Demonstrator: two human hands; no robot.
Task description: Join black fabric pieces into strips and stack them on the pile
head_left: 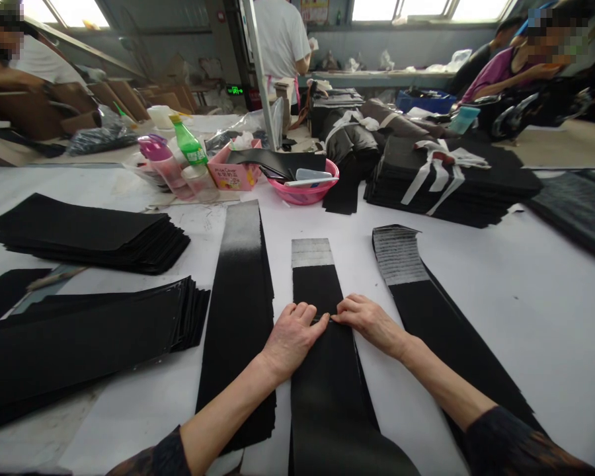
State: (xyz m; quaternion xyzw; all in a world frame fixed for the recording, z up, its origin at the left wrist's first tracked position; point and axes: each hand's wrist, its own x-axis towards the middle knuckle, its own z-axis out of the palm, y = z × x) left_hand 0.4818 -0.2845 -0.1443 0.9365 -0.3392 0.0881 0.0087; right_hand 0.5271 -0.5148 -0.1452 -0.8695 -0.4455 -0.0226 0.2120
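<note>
A smooth black strip (327,396) runs toward me in the middle of the table, its near part curving up at the bottom of the view. It lies over another black strip (316,283), whose far end has a pale grey band. My left hand (292,337) is closed, pinching the upper strip's far edge near its middle. Just to the right, my right hand (369,320) is closed too, pinching the same edge close to its right corner. The two thumbs almost meet. The palms and the strip under the fingers are hidden.
Left of my hands lies a long black stack (240,317); to the right, a stack with a striped grey end (401,258). More black piles (79,231) lie far left. Behind stand a pink basin (305,193), a green bottle (191,142) and a tied black bundle (451,182). Several people are beyond.
</note>
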